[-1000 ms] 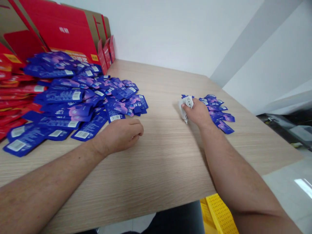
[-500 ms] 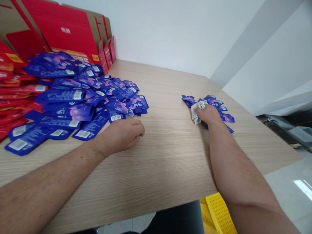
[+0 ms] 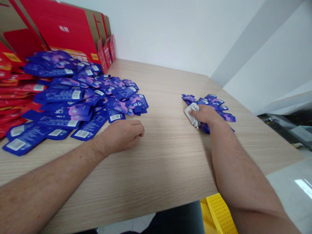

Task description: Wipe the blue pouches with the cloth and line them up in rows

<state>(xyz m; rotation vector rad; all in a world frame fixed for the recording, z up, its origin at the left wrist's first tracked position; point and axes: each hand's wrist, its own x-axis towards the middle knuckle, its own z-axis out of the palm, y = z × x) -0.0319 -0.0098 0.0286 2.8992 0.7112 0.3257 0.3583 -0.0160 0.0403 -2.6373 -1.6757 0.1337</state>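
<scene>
The right hand (image 3: pixel 206 115) lay on the right part of the surface (image 3: pixel 170 169), a flat laminate with a fine, pale wood grain. Its fingers (image 3: pixel 195 110) were curled around a crumpled white cloth (image 3: pixel 192 116), grasping the soft, creased wad and pressing it down at the near left edge of a small cluster of sachets (image 3: pixel 214 107). These flat, glossy foil packets in blue and purple lay overlapping, and the hand covered part of them.

The left hand (image 3: pixel 123 135) rested on the surface towards the middle, its fingers (image 3: pixel 137 131) clenched loosely and holding nothing. It sat just beside the near right edge of a much larger heap of blue sachets (image 3: pixel 73 97), whose slick pouches had rounded, notched outlines and white barcode labels. Beyond that heap, at the far left, lay a layer of glossy red sachets (image 3: pixel 14 107). Behind them, flat red cardboard boxes (image 3: pixel 60 29) leaned against the white wall (image 3: pixel 175 29), their raw brown edges showing. Below the near edge of the surface, a yellow perforated plastic crate (image 3: pixel 220 214) stood on the floor.
</scene>
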